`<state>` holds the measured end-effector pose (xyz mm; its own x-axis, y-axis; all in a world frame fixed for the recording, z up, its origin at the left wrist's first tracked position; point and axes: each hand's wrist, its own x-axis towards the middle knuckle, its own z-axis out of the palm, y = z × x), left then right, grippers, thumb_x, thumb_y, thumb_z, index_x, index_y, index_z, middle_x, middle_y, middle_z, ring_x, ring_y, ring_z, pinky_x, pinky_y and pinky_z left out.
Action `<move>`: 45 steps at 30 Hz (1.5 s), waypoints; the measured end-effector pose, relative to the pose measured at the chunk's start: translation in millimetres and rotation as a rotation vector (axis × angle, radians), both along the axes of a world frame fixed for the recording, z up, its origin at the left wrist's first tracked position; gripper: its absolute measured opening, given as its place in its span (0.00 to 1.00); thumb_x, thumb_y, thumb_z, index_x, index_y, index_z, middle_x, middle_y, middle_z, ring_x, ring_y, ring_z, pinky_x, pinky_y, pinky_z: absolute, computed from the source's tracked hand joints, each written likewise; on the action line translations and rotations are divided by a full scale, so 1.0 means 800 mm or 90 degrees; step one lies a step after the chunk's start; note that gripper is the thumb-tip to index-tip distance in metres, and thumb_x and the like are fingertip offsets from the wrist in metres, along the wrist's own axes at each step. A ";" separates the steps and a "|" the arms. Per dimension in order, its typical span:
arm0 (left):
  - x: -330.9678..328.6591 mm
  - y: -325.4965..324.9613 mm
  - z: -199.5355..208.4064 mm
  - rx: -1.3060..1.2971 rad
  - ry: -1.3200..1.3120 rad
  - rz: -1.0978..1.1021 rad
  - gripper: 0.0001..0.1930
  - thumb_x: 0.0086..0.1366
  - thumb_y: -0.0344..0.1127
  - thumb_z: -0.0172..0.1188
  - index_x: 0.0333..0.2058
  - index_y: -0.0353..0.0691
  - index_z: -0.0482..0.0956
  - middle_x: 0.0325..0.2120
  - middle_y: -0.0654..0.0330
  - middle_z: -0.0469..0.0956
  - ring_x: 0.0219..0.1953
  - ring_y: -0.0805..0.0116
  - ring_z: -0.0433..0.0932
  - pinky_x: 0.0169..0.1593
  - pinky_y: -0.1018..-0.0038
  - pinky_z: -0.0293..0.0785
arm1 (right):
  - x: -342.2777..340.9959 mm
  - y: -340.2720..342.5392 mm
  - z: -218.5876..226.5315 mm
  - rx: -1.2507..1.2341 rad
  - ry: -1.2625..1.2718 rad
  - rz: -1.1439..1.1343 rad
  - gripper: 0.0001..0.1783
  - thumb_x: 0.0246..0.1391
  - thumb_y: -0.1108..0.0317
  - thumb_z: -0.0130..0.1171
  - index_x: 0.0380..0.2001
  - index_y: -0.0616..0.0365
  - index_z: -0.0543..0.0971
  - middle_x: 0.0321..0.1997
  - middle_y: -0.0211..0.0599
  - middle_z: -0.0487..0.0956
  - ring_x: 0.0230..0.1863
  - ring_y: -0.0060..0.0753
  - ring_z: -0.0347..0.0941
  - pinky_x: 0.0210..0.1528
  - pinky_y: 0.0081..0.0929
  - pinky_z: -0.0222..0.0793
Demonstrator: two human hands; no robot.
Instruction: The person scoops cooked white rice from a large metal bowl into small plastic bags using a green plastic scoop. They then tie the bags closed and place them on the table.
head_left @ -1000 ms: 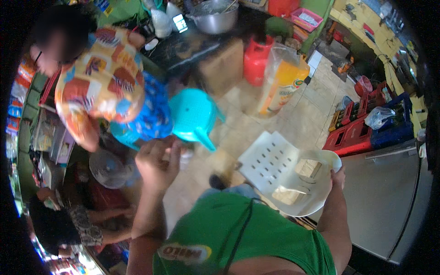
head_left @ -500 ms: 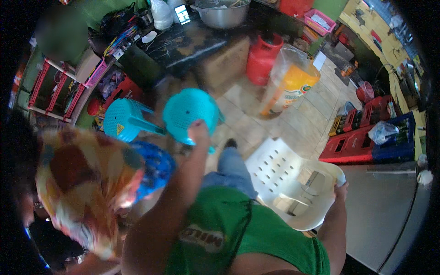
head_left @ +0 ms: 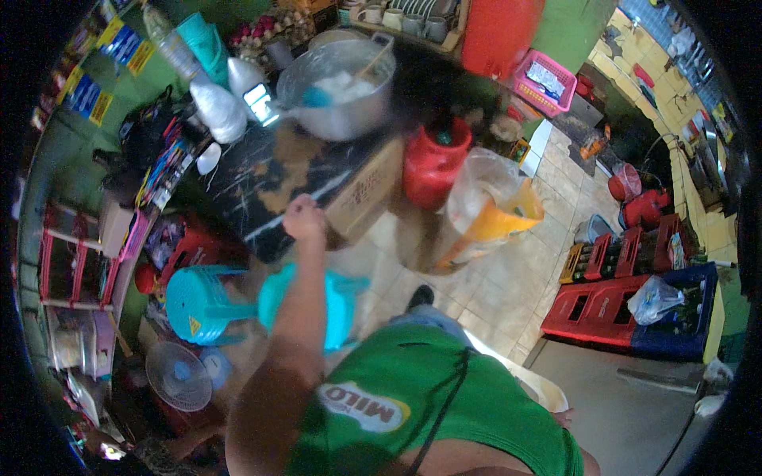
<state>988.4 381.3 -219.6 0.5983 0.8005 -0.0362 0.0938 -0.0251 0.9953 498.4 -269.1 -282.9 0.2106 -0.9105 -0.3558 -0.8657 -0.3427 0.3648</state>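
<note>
My left hand (head_left: 304, 217) is raised beside the edge of the black marbled table (head_left: 254, 178), fingers curled in, with nothing visible in them. Below it, my forearm crosses in front of a turquoise plastic stool (head_left: 343, 305). A second turquoise stool (head_left: 193, 304) stands to the left. At the lower right, my right hand (head_left: 563, 416) is at the rim of a white plastic chair (head_left: 548, 392). My green shirt hides most of that chair and part of the hand.
A large metal pot (head_left: 337, 91) and a lit phone (head_left: 259, 103) sit on the table. Past it stand a red gas cylinder (head_left: 432, 166) and an orange-and-clear sack (head_left: 492, 226). Bottle crates (head_left: 591, 309) and a grey fridge (head_left: 619, 389) line the right. A fan (head_left: 179, 376) stands lower left.
The view has shifted, showing more of the table. My left hand has gone from over the stool to the table's edge. The person in the patterned top has mostly left view; the chair is more hidden.
</note>
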 end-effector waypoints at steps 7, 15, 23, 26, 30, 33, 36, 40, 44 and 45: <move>0.116 0.070 -0.011 0.095 -0.061 0.076 0.09 0.55 0.34 0.54 0.25 0.35 0.79 0.15 0.61 0.74 0.16 0.74 0.70 0.25 0.75 0.68 | 0.350 0.136 -0.060 0.232 -0.418 0.492 0.43 0.39 0.57 0.60 0.58 0.62 0.57 0.55 0.57 0.64 0.59 0.54 0.54 0.59 0.47 0.48; 0.186 0.118 0.005 0.221 -0.042 0.140 0.09 0.57 0.34 0.55 0.27 0.32 0.77 0.23 0.58 0.77 0.25 0.73 0.74 0.29 0.76 0.70 | 0.842 0.441 0.197 0.349 -0.806 1.051 0.22 0.40 0.75 0.59 0.43 0.54 0.73 0.42 0.41 0.73 0.48 0.45 0.65 0.50 0.36 0.58; 0.251 0.131 0.107 0.609 -0.012 0.044 0.07 0.49 0.29 0.62 0.29 0.38 0.79 0.27 0.59 0.77 0.28 0.65 0.76 0.30 0.74 0.72 | 1.010 0.563 0.282 0.144 -0.599 1.244 0.30 0.41 0.65 0.60 0.52 0.47 0.66 0.46 0.36 0.70 0.49 0.42 0.63 0.47 0.42 0.61; 0.272 0.131 0.145 0.832 0.058 -0.069 0.07 0.47 0.32 0.63 0.28 0.40 0.80 0.27 0.57 0.77 0.28 0.60 0.75 0.29 0.69 0.71 | 1.068 0.584 0.277 -0.006 -0.472 1.361 0.33 0.41 0.60 0.60 0.54 0.41 0.64 0.48 0.33 0.69 0.52 0.39 0.62 0.47 0.50 0.60; 0.306 0.096 0.154 0.916 0.249 -0.108 0.05 0.44 0.37 0.60 0.22 0.47 0.78 0.24 0.66 0.75 0.30 0.62 0.74 0.31 0.66 0.71 | 1.139 0.604 0.256 -0.154 -0.224 1.447 0.26 0.43 0.56 0.57 0.49 0.37 0.68 0.47 0.27 0.71 0.52 0.32 0.61 0.46 0.55 0.57; 0.343 0.069 0.172 0.933 0.502 -0.197 0.06 0.49 0.37 0.56 0.24 0.47 0.80 0.28 0.64 0.76 0.37 0.63 0.73 0.32 0.65 0.71 | 1.187 0.621 0.248 -0.185 -0.090 1.473 0.15 0.44 0.58 0.54 0.38 0.43 0.75 0.39 0.24 0.74 0.48 0.29 0.62 0.44 0.48 0.57; 0.377 0.062 0.151 0.965 0.643 -0.375 0.08 0.52 0.35 0.53 0.28 0.45 0.80 0.33 0.60 0.76 0.39 0.62 0.72 0.37 0.61 0.68 | 1.212 0.629 0.236 -0.220 -0.028 1.554 0.12 0.44 0.62 0.53 0.35 0.47 0.76 0.33 0.22 0.76 0.46 0.30 0.64 0.42 0.47 0.56; 0.415 0.058 0.134 0.762 0.808 -0.541 0.14 0.53 0.43 0.54 0.34 0.42 0.80 0.39 0.55 0.76 0.44 0.58 0.71 0.45 0.55 0.63 | 1.227 0.629 0.232 -0.105 -0.019 1.689 0.11 0.45 0.65 0.51 0.33 0.49 0.77 0.29 0.23 0.77 0.43 0.31 0.67 0.42 0.43 0.56; 0.431 0.053 0.108 0.628 0.857 -0.561 0.21 0.52 0.51 0.54 0.37 0.40 0.78 0.42 0.53 0.74 0.48 0.53 0.70 0.48 0.54 0.61 | 1.230 0.628 0.235 0.023 -0.057 1.725 0.11 0.47 0.66 0.48 0.34 0.50 0.77 0.29 0.29 0.78 0.38 0.31 0.71 0.43 0.40 0.57; 0.430 0.053 0.104 0.618 0.852 -0.542 0.23 0.52 0.53 0.54 0.37 0.39 0.78 0.43 0.52 0.74 0.48 0.52 0.69 0.48 0.54 0.61 | 1.231 0.632 0.238 0.037 -0.062 1.731 0.11 0.47 0.67 0.48 0.34 0.50 0.76 0.29 0.29 0.78 0.37 0.31 0.72 0.44 0.40 0.57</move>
